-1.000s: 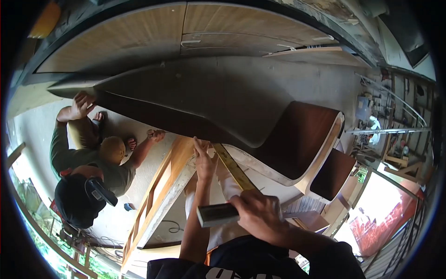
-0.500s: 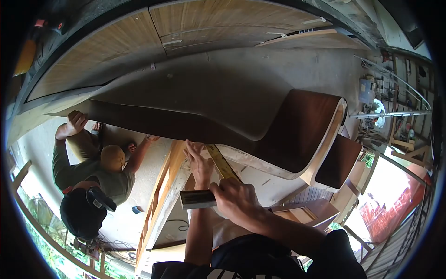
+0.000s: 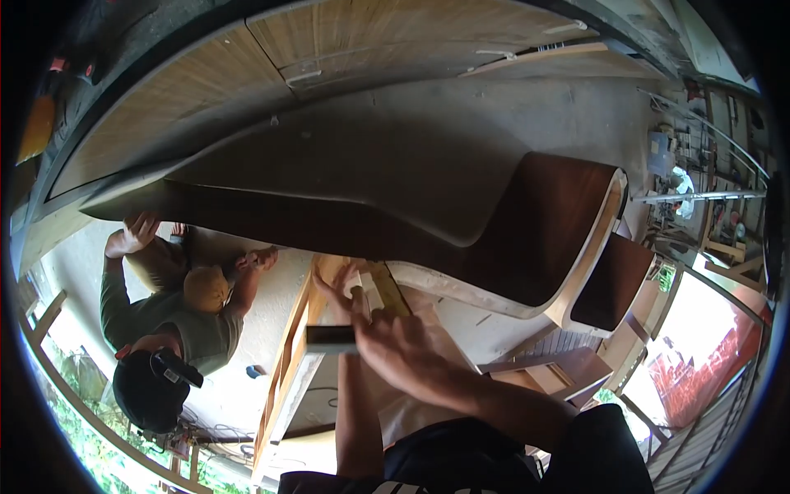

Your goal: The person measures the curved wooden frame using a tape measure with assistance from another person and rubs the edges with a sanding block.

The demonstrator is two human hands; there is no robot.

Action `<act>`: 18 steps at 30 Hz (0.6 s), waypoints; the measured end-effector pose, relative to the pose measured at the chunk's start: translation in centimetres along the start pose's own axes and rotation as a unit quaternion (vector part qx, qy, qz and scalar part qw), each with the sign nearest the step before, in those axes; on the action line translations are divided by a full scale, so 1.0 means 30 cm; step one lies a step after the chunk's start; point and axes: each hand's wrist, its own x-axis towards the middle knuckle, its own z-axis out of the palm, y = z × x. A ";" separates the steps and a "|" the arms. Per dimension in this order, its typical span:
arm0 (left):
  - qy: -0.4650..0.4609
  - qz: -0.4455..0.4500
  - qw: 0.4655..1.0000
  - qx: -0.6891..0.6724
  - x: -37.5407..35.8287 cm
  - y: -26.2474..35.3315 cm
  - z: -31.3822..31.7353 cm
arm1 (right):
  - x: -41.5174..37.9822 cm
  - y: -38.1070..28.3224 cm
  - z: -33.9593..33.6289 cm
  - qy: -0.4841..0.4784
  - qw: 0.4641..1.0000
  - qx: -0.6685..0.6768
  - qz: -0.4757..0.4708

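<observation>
My right hand [image 3: 397, 344] is closed around what looks like a try square, with a metal stock [image 3: 330, 338] jutting left and a yellowish blade [image 3: 388, 290] pointing up toward the panel. Just left of it, my left hand [image 3: 336, 290] has its fingers stretched out, close to the lower edge of the long dark brown curved panel [image 3: 288, 222]. Part of the left hand is hidden behind the right one. The panel's right end bends up into a seat-like curve [image 3: 527, 239] with a pale edge.
A co-worker [image 3: 177, 325] at left grips the panel's far end with one hand [image 3: 140, 232]; the other hand [image 3: 257, 260] is off it. Below the panel stands a wooden frame [image 3: 288, 362]. A brown box [image 3: 568, 370] and shelving [image 3: 724, 181] are on the right.
My right hand has moved left with the try square, closer to my left hand. My left hand has dropped slightly from the panel's edge. The co-worker's nearer hand has come off the panel.
</observation>
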 end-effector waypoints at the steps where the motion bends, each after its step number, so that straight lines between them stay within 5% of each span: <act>1: -0.012 -0.042 0.999 0.011 0.009 0.064 -0.011 | -0.029 -0.015 -0.041 0.116 0.975 0.149 -0.119; 2: -0.057 -0.081 0.988 -0.118 -0.029 -0.030 -0.051 | -0.013 -0.077 -0.141 0.037 0.987 -0.049 -0.147; 3: -0.100 -0.114 0.957 -0.246 -0.053 -0.123 -0.083 | 0.003 -0.101 -0.179 -0.049 0.990 -0.035 -0.131; 5: -0.099 -0.110 0.960 -0.237 -0.063 -0.108 -0.085 | 0.032 -0.116 -0.218 -0.172 0.976 -0.024 -0.132; 6: -0.094 -0.106 0.963 -0.227 -0.475 -0.109 -0.222 | 0.046 -0.117 -0.218 -0.171 0.976 -0.025 -0.133; 8: -0.086 -0.107 0.970 -0.202 -0.548 -0.076 -0.256 | 0.066 -0.141 -0.197 -0.180 0.981 0.021 -0.072; 11: -0.075 -0.092 0.979 -0.163 -0.409 -0.035 -0.202 | 0.103 -0.156 -0.121 -0.158 0.986 0.031 -0.029; 12: -0.070 -0.084 0.982 -0.152 -0.410 -0.028 -0.201 | 0.113 -0.146 -0.129 -0.135 0.982 -0.054 -0.123; 16: -0.053 -0.072 0.990 -0.111 -0.285 0.019 -0.102 | 0.173 -0.143 -0.089 -0.117 0.990 0.007 -0.080; 18: -0.036 -0.065 0.993 -0.093 -0.287 0.030 -0.082 | 0.180 -0.150 -0.083 0.007 0.994 -0.091 -0.067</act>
